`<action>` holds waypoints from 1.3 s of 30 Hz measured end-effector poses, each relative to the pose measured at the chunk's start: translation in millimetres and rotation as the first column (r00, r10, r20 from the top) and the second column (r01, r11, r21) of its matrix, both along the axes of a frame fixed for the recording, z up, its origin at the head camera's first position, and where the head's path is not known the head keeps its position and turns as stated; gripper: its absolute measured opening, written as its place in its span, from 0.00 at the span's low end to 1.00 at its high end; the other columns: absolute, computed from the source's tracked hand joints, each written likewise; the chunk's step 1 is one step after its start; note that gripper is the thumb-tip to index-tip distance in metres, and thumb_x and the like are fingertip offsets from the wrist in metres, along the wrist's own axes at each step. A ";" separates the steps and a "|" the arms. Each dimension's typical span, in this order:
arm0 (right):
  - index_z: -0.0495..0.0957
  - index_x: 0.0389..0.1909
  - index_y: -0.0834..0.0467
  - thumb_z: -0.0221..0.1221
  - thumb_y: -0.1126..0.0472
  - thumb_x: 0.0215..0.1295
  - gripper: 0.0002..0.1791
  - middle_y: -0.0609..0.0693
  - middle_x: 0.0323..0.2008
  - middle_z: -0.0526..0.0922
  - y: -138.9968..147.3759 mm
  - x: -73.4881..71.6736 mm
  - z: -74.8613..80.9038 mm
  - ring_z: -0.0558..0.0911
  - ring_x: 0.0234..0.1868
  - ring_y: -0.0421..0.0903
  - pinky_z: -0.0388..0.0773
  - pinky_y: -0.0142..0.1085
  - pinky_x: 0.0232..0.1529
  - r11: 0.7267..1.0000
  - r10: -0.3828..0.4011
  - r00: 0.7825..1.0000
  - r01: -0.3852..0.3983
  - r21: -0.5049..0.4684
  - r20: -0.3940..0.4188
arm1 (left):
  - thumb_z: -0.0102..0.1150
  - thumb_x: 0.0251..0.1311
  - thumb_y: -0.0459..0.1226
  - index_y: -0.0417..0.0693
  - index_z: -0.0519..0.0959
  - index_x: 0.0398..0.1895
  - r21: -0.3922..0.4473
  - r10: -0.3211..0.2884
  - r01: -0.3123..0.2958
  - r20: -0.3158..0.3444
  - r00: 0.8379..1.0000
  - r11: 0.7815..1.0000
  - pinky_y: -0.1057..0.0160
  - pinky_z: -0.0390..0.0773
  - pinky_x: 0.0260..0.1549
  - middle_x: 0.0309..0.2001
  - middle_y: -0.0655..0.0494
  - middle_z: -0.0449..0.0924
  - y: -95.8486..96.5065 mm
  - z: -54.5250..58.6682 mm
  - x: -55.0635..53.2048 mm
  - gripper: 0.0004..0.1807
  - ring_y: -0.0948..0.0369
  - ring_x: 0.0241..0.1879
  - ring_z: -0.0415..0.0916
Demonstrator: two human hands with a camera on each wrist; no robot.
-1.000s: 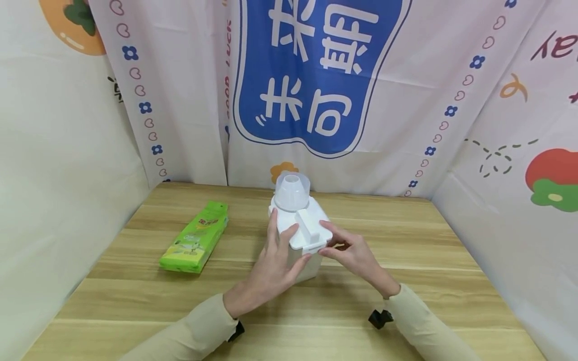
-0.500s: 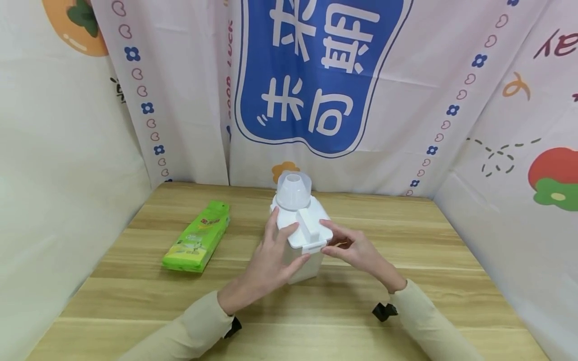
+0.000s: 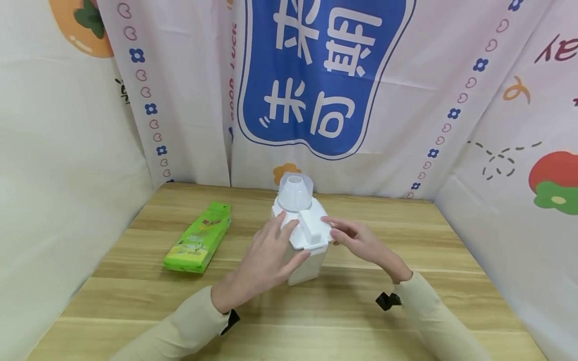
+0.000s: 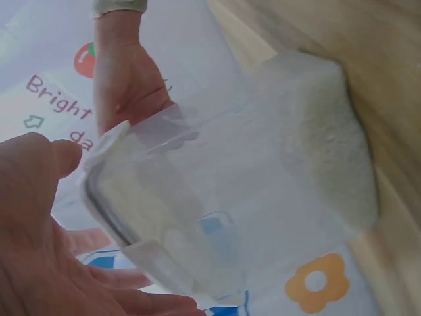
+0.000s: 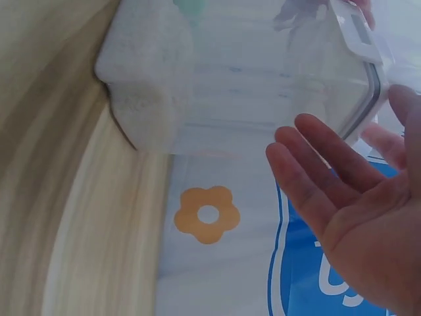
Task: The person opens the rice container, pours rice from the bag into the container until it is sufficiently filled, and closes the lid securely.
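Observation:
A clear storage container [image 3: 304, 268] stands upright on the table, with white grain-like contents [image 5: 145, 72] in its bottom part. Its white lid [image 3: 289, 234] carries a raised bar handle [image 3: 309, 225] and a translucent cup [image 3: 295, 193]. The front latch [image 5: 358, 29] lies against the container's wall in the right wrist view. My left hand [image 3: 264, 258] is spread at the lid's left side, fingertips over its edge; contact is unclear. My right hand [image 3: 358, 241] is at the lid's right edge with loosely bent fingers, gripping nothing.
A green packet [image 3: 198, 238] lies on the wooden table [image 3: 384, 311], left of the container. Printed cloth walls [image 3: 198, 100] enclose the back and both sides.
My right thumb has left the front latch and moved up beside the lid's right edge. The latch looks folded flatter. My left hand has drawn slightly leftward; the view has shifted a little.

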State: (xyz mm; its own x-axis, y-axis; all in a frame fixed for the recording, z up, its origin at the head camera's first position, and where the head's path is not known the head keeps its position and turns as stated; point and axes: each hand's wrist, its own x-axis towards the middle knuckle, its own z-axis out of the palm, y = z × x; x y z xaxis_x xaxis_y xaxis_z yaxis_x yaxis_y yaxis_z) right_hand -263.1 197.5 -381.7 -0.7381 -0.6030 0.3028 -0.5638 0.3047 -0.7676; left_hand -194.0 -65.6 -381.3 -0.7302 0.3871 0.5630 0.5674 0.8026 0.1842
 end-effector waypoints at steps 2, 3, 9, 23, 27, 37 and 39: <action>0.72 0.65 0.62 0.50 0.63 0.75 0.20 0.56 0.37 0.86 0.5 -3.1 2.5 0.85 0.35 0.44 0.85 0.35 0.38 1.000 -0.014 1.000 0.014 0.007 0.011 | 0.53 0.64 0.60 0.50 0.66 0.67 -0.040 0.012 -0.011 0.006 1.000 0.999 0.40 0.79 0.52 0.67 0.39 0.67 0.6 6.2 1.9 0.36 0.41 0.64 0.69; 0.72 0.65 0.62 0.50 0.62 0.75 0.20 0.55 0.35 0.86 0.6 -4.6 3.9 0.85 0.34 0.42 0.85 0.35 0.37 1.000 -0.022 1.000 0.021 0.012 0.014 | 0.53 0.65 0.61 0.50 0.65 0.68 -0.056 0.015 -0.014 0.005 1.000 0.998 0.40 0.79 0.53 0.66 0.41 0.68 1.1 8.8 2.9 0.36 0.41 0.65 0.68; 0.74 0.64 0.57 0.49 0.58 0.77 0.19 0.52 0.34 0.85 -0.5 -15.5 11.4 0.83 0.34 0.39 0.85 0.35 0.35 0.994 -0.082 0.997 0.082 0.076 -0.005 | 0.53 0.65 0.59 0.53 0.66 0.67 -0.116 -0.021 0.018 -0.028 0.999 0.993 0.42 0.76 0.58 0.65 0.43 0.70 5.4 20.9 9.1 0.33 0.42 0.65 0.69; 0.69 0.67 0.59 0.48 0.57 0.77 0.22 0.60 0.62 0.77 -21.0 -63.0 22.6 0.83 0.49 0.54 0.85 0.46 0.44 0.993 -0.070 0.995 0.062 0.098 0.076 | 0.60 0.62 0.53 0.54 0.75 0.57 -0.151 -0.111 0.084 -0.174 0.979 0.985 0.45 0.78 0.56 0.61 0.41 0.75 28.4 25.7 13.3 0.23 0.43 0.60 0.74; 0.69 0.68 0.56 0.47 0.55 0.77 0.22 0.58 0.61 0.78 -30.3 -80.6 19.0 0.82 0.48 0.50 0.84 0.44 0.44 0.988 -0.085 0.994 0.075 0.136 0.070 | 0.62 0.60 0.54 0.55 0.77 0.54 -0.173 -0.114 0.073 -0.240 0.964 0.982 0.46 0.79 0.54 0.60 0.42 0.75 36.4 23.1 12.7 0.22 0.41 0.60 0.74; 0.71 0.66 0.52 0.43 0.45 0.78 0.25 0.53 0.60 0.78 -41.9 -102.8 4.9 0.76 0.60 0.49 0.76 0.45 0.60 0.995 -0.067 0.983 0.054 0.078 0.168 | 0.60 0.62 0.52 0.55 0.78 0.45 -0.219 -0.081 0.022 -0.267 0.960 0.975 0.47 0.78 0.54 0.61 0.43 0.74 43.3 16.9 12.0 0.15 0.41 0.63 0.71; 0.72 0.66 0.51 0.43 0.44 0.77 0.25 0.51 0.60 0.78 -42.3 -104.2 2.9 0.76 0.61 0.47 0.74 0.44 0.62 0.996 -0.070 0.981 0.058 0.069 0.179 | 0.61 0.62 0.51 0.56 0.78 0.46 -0.229 -0.080 0.018 -0.263 0.961 0.973 0.48 0.78 0.54 0.61 0.44 0.73 42.2 15.5 11.0 0.15 0.42 0.63 0.70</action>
